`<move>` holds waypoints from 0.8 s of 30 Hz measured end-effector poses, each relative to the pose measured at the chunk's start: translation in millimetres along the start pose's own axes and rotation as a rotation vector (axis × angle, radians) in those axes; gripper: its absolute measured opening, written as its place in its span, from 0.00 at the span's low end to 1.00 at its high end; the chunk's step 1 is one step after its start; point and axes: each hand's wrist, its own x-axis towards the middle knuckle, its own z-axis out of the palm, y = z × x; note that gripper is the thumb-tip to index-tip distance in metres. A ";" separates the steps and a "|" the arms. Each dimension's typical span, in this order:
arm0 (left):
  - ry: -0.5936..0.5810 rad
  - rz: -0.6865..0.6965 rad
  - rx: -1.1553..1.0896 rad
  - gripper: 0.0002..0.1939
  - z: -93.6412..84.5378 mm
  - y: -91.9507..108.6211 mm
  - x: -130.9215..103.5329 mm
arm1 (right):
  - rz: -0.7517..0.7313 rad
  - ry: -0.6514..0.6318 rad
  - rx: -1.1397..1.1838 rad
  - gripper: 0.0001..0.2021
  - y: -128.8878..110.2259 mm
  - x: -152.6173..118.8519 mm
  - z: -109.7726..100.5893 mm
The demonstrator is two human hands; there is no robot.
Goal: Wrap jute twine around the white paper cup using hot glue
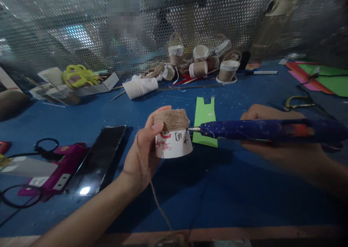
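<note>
My left hand grips a paper cup turned upside down, its upper part wound with jute twine. The cup's lower part is bare white with red and black print. A loose strand of twine runs from the hand down to the table's front edge. In my right hand is a dark blue hot glue gun, held level. Its metal nozzle points left and meets the cup's right side just below the lowest wound twine. Behind the nozzle lies a piece of green paper.
A phone and a purple power strip lie at left. Stacked paper cups and several small twine-covered baskets stand along the back by a perforated metal screen. Coloured paper sheets lie at far right.
</note>
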 end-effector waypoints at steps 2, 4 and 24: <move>-0.026 0.010 0.015 0.24 -0.9 -0.4 -1.7 | 0.001 -0.004 -0.004 0.10 -0.9 0.3 -0.3; -0.019 0.023 0.033 0.25 0.2 -0.9 -2.7 | 0.004 -0.002 -0.011 0.10 -0.9 0.5 0.1; 0.125 -0.038 -0.059 0.20 14.9 6.5 -4.5 | 0.028 -0.012 0.001 0.10 2.7 -2.5 0.5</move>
